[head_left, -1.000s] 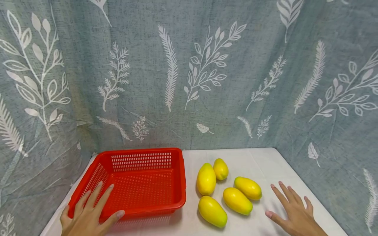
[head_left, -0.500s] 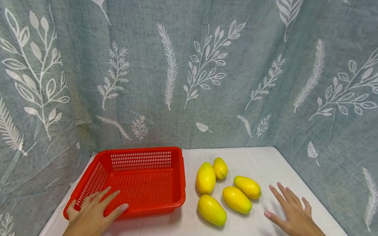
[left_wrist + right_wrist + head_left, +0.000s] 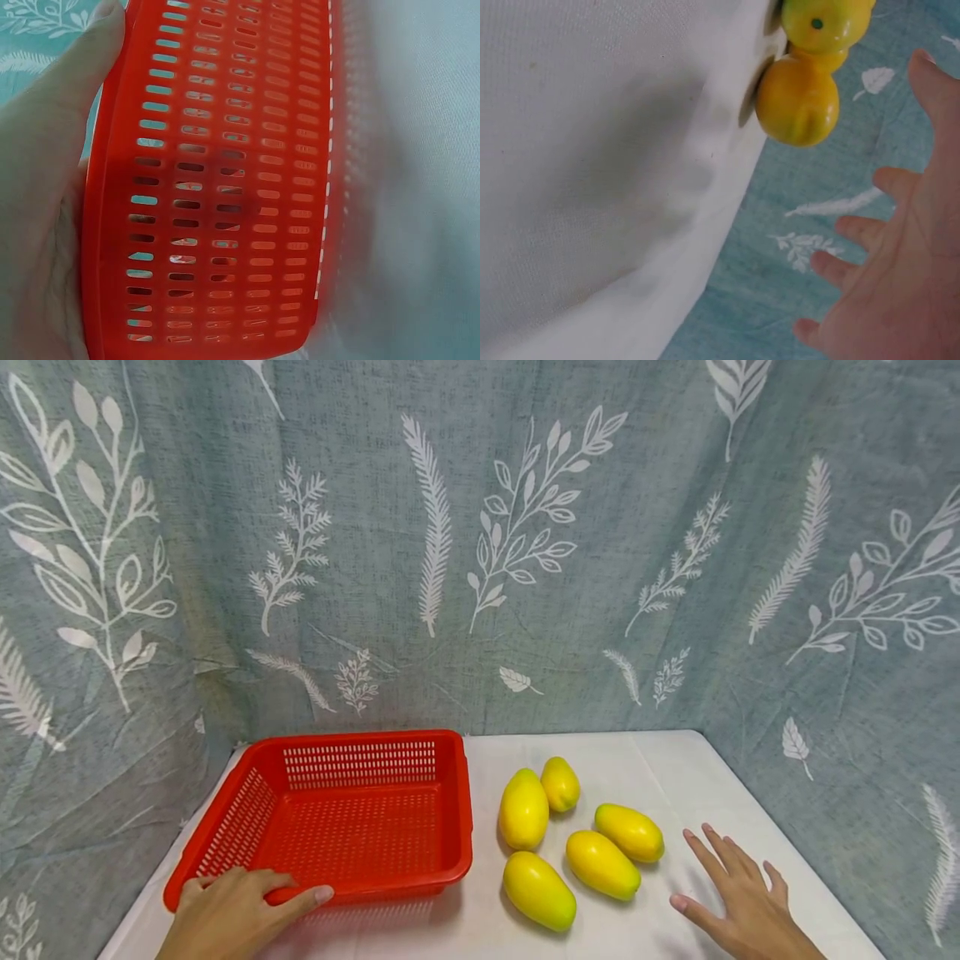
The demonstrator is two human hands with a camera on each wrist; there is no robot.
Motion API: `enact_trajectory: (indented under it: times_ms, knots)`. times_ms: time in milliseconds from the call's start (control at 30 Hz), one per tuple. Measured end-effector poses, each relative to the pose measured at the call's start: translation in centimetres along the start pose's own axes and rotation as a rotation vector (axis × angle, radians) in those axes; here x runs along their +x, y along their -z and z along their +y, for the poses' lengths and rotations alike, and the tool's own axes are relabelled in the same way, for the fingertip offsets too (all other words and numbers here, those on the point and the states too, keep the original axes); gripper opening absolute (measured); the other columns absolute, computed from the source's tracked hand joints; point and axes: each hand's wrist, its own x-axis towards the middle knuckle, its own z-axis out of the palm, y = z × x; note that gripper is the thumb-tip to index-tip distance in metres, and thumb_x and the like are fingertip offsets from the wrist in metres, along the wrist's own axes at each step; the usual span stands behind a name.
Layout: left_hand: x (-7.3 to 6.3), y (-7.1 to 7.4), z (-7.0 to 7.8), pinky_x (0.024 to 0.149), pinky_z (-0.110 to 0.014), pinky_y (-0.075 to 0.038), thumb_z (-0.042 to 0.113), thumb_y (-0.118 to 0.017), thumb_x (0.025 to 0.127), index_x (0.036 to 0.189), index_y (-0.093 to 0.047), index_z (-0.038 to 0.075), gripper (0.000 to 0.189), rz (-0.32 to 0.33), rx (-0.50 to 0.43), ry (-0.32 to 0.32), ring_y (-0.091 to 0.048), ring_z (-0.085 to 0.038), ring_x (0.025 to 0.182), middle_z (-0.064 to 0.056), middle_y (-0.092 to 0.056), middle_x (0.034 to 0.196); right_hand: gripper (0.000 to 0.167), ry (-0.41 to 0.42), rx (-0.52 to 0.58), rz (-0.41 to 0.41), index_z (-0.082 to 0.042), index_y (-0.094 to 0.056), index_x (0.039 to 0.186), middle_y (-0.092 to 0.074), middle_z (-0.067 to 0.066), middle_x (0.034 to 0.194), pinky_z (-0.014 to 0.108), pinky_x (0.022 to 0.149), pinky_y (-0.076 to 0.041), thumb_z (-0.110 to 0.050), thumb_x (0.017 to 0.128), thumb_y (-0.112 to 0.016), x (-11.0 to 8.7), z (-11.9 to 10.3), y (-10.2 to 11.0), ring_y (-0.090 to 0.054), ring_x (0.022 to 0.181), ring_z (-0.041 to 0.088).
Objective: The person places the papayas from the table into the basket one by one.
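My left hand (image 3: 232,910) grips the front rim of a red plastic basket (image 3: 459,802) near its left corner. The fingers reach over the rim to the inside, and the thumb (image 3: 90,52) lies along the rim in the left wrist view. Slotted holes cover the basket wall (image 3: 112,225), and nothing lies inside. My right hand (image 3: 742,897) hovers over the table with fingers spread, holding nothing. Left of it, several yellow mangoes with greenish ends lie loose, the nearest being a mango (image 3: 630,833). In the right wrist view a mango (image 3: 797,101) shows beyond the fingers.
A white cloth covers the table (image 3: 645,760). Grey-green curtains (image 3: 480,677) with white leaf prints hang close behind it and on both sides. Between basket and right hand lie the other mangoes, including a front mango (image 3: 538,891) close to the basket's right side.
My left hand has lowered from above the basket's front left corner, and its fingers have curled over the rim. My right hand and the mangoes have barely moved.
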Motion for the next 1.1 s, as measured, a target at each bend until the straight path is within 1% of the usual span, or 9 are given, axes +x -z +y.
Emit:
enact_trajectory:
  times_ms: [100, 133, 333, 433, 567, 633, 833, 1033, 1100]
  knots:
    - [-0.5, -0.4, -0.6, 0.078, -0.070, -0.049, 0.071, -0.088, 0.062, 0.154, -0.047, 0.048, 0.104, 0.029, 0.125, -0.122, -0.068, -0.026, 0.097, 0.004, -0.074, 0.113, 0.086, -0.008, -0.002, -0.008, -0.019, -0.035, 0.166, -0.036, 0.026, 0.166, 0.083, 0.102, -0.018, -0.060, 0.097, -0.068, 0.2, 0.0, -0.1, -0.038, 0.142, 0.055]
    - [-0.6, -0.5, -0.7, 0.077, -0.070, -0.049, 0.071, -0.090, 0.057, 0.156, -0.043, 0.051, 0.111, 0.037, 0.138, -0.137, -0.068, -0.026, 0.097, 0.004, -0.074, 0.112, 0.086, -0.010, -0.001, -0.009, -0.019, -0.036, 0.165, -0.036, 0.026, 0.166, 0.083, 0.101, -0.020, -0.060, 0.097, -0.068, 0.2, -0.1, -0.1, -0.039, 0.141, 0.055]
    - [-1.0, -0.9, -0.9, 0.074, -0.070, -0.051, 0.075, -0.090, 0.051, 0.155, -0.042, 0.057, 0.116, 0.087, 0.188, -0.167, -0.068, -0.026, 0.095, 0.005, -0.073, 0.111, 0.081, 0.034, 0.042, 0.052, -0.010, -0.044, 0.160, -0.042, 0.027, 0.162, 0.078, 0.093, -0.035, -0.051, 0.097, -0.073, 0.5, -0.4, -0.1, -0.049, 0.137, 0.054]
    - [-1.0, -0.8, -0.8, 0.075, -0.070, -0.051, 0.076, -0.089, 0.050, 0.154, -0.044, 0.057, 0.115, 0.116, 0.202, -0.176, -0.069, -0.025, 0.096, 0.005, -0.074, 0.112, 0.079, 0.027, 0.111, 0.034, -0.008, -0.042, 0.161, -0.041, 0.028, 0.162, 0.080, 0.090, -0.038, -0.048, 0.099, -0.072, 0.8, -0.6, 0.0, -0.046, 0.139, 0.053]
    - [-0.9, -0.6, -0.6, 0.079, -0.074, -0.050, 0.073, -0.091, 0.052, 0.153, -0.047, 0.055, 0.112, 0.123, 0.196, -0.177, -0.069, -0.025, 0.098, 0.005, -0.074, 0.113, 0.079, 0.000, 0.255, 0.013, -0.008, -0.035, 0.163, -0.037, 0.028, 0.164, 0.082, 0.098, -0.036, -0.044, 0.102, -0.070, 1.3, -0.9, 0.0, -0.039, 0.143, 0.055]
    - [-0.8, -0.6, -0.6, 0.081, -0.076, -0.049, 0.070, -0.092, 0.052, 0.153, -0.047, 0.056, 0.112, 0.113, 0.186, -0.171, -0.069, -0.025, 0.098, 0.005, -0.075, 0.114, 0.079, -0.003, 0.309, 0.025, -0.007, -0.035, 0.164, -0.037, 0.028, 0.164, 0.079, 0.102, -0.037, -0.042, 0.102, -0.070, 1.6, -1.0, 0.0, -0.040, 0.144, 0.053]
    - [-0.7, -0.5, -0.6, 0.081, -0.074, -0.048, 0.062, -0.095, 0.057, 0.154, -0.047, 0.054, 0.108, 0.100, 0.174, -0.156, -0.068, -0.025, 0.098, 0.005, -0.075, 0.113, 0.076, -0.034, 0.376, 0.043, -0.007, -0.037, 0.162, -0.044, 0.027, 0.158, 0.067, 0.102, -0.049, -0.042, 0.104, -0.069, 2.6, -1.4, -0.3, -0.052, 0.136, 0.048]
    - [-0.8, -0.6, -0.6, 0.081, -0.073, -0.049, 0.060, -0.097, 0.055, 0.154, -0.047, 0.053, 0.111, 0.118, 0.177, -0.164, -0.067, -0.024, 0.098, 0.005, -0.076, 0.114, 0.075, -0.046, 0.448, 0.031, -0.008, -0.037, 0.162, -0.043, 0.026, 0.160, 0.064, 0.102, -0.051, -0.042, 0.104, -0.069, 3.6, -1.6, -0.8, -0.053, 0.137, 0.049]
    - [-0.8, -0.6, -0.6, 0.082, -0.073, -0.049, 0.059, -0.096, 0.058, 0.154, -0.048, 0.053, 0.107, 0.119, 0.173, -0.161, -0.067, -0.024, 0.098, 0.005, -0.076, 0.114, 0.075, -0.053, 0.467, 0.018, -0.008, -0.036, 0.163, -0.042, 0.025, 0.161, 0.064, 0.103, -0.051, -0.043, 0.104, -0.068, 3.9, -1.6, -1.0, -0.052, 0.138, 0.048]
